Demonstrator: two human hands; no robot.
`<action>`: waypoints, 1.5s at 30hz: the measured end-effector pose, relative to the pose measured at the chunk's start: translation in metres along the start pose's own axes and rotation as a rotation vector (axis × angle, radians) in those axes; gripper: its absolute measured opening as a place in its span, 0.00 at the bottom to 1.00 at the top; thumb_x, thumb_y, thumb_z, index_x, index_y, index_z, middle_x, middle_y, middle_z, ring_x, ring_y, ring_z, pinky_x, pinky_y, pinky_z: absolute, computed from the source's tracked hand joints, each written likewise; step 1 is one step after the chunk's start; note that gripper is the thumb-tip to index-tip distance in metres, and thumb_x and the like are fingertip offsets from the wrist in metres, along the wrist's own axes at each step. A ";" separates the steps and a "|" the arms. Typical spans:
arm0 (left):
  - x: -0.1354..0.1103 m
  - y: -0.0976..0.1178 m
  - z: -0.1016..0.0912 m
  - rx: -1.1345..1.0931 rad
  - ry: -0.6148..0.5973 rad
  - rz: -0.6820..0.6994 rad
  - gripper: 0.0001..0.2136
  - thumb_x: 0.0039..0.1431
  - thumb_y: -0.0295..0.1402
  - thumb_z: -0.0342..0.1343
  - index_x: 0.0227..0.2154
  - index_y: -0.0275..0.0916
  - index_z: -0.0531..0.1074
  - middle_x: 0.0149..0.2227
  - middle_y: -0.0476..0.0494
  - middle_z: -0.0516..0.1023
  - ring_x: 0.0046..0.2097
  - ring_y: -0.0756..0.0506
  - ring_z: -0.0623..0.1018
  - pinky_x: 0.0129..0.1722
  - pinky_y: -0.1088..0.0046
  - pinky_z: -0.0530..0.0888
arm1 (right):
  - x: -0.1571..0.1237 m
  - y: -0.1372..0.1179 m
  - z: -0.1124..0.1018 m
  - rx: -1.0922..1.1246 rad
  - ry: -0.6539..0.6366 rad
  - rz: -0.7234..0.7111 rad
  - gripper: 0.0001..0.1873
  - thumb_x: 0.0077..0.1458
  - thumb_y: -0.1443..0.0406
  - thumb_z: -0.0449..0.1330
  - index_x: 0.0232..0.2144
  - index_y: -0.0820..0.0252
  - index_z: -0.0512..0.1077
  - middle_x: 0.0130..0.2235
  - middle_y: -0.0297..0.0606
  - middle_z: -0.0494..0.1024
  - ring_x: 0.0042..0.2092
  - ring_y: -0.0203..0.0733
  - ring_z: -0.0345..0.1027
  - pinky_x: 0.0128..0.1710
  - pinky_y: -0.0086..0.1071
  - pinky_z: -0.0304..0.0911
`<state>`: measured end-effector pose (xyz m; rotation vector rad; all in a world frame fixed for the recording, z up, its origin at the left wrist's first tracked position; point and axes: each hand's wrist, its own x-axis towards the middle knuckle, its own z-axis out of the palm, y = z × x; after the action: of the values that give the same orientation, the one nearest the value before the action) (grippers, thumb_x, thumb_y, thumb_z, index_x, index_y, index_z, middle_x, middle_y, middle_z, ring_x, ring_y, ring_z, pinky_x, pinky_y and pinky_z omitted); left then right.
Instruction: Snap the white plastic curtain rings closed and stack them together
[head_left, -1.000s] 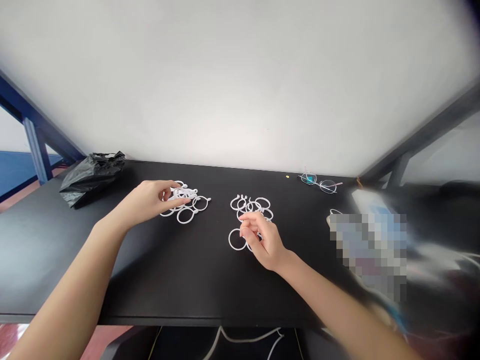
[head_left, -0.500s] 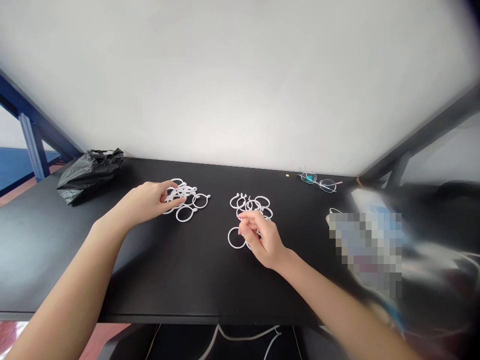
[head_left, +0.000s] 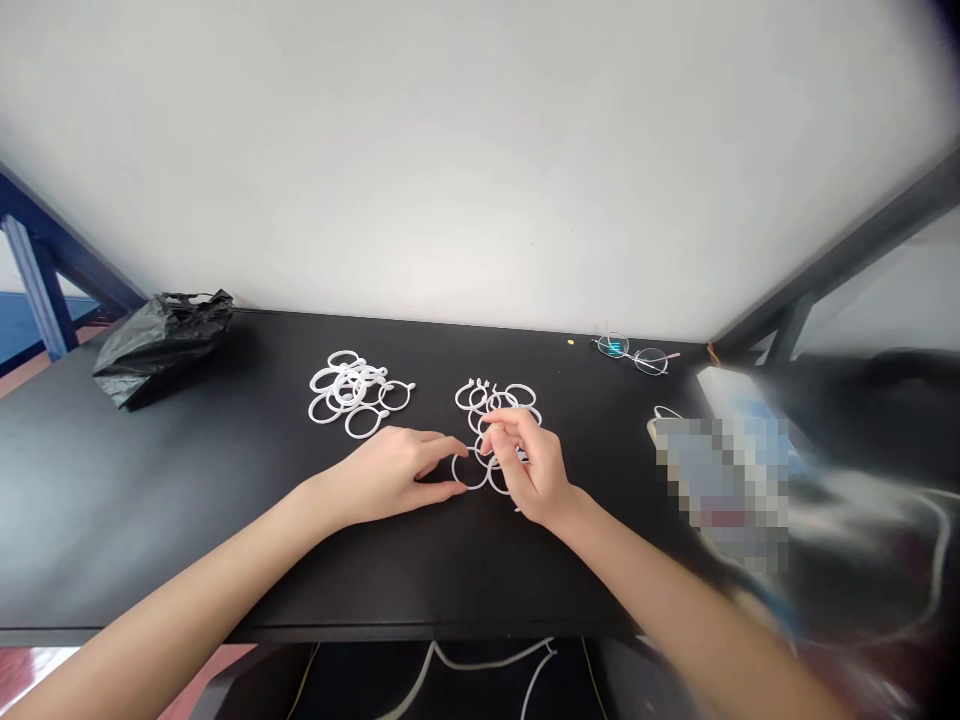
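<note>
Two groups of thin white rings with small knobbed or looped ends lie on the black desk (head_left: 187, 520). The left pile (head_left: 349, 388) is several overlapping rings with no hand on it. At the right group (head_left: 517, 392), my left hand (head_left: 397, 475) has thumb and fingers apart at the left side of one white ring (head_left: 471, 487), fingertips at its upper and lower edge. Over the same group hovers my right hand (head_left: 531, 465), fingers curled and thumb bent in close to them. It covers part of the rings; what its fingers hold, if anything, is hidden.
A crumpled black plastic bag (head_left: 161, 340) sits at the back left. Round eyeglasses (head_left: 634, 355) lie by the wall, near a tiny yellow speck (head_left: 571, 342). On the right are a blurred-out item (head_left: 720, 490) and a white box (head_left: 731, 395). Cables (head_left: 480, 677) hang below the front edge.
My left hand has left the left pile and come right and nearer, to a ring of the right group. My right hand stays curled over the right group, almost unmoved.
</note>
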<state>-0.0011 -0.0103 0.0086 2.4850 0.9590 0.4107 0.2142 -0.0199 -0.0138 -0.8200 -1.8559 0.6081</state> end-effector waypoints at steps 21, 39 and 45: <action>-0.005 -0.007 -0.021 -0.772 0.028 -0.164 0.13 0.61 0.42 0.58 0.31 0.35 0.75 0.20 0.55 0.57 0.23 0.54 0.57 0.22 0.76 0.57 | 0.012 -0.005 -0.001 0.429 -0.103 0.494 0.16 0.61 0.53 0.59 0.36 0.61 0.74 0.26 0.33 0.75 0.17 0.27 0.60 0.15 0.24 0.58; 0.004 0.000 0.003 -0.794 0.129 -0.275 0.20 0.62 0.46 0.56 0.50 0.38 0.70 0.30 0.51 0.65 0.26 0.53 0.67 0.21 0.78 0.69 | 0.013 -0.007 0.000 0.402 0.098 0.399 0.13 0.56 0.56 0.65 0.30 0.59 0.72 0.27 0.34 0.77 0.21 0.32 0.68 0.22 0.29 0.68; 0.007 0.002 -0.005 -0.909 0.139 -0.271 0.18 0.58 0.42 0.60 0.48 0.37 0.72 0.28 0.54 0.61 0.26 0.53 0.67 0.21 0.79 0.70 | 0.008 -0.004 -0.003 0.197 -0.035 0.272 0.16 0.66 0.57 0.52 0.28 0.58 0.66 0.24 0.31 0.71 0.22 0.31 0.64 0.22 0.28 0.61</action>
<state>0.0026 -0.0056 0.0144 1.5057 0.8740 0.7339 0.2131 -0.0165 -0.0050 -0.9408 -1.6956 0.9656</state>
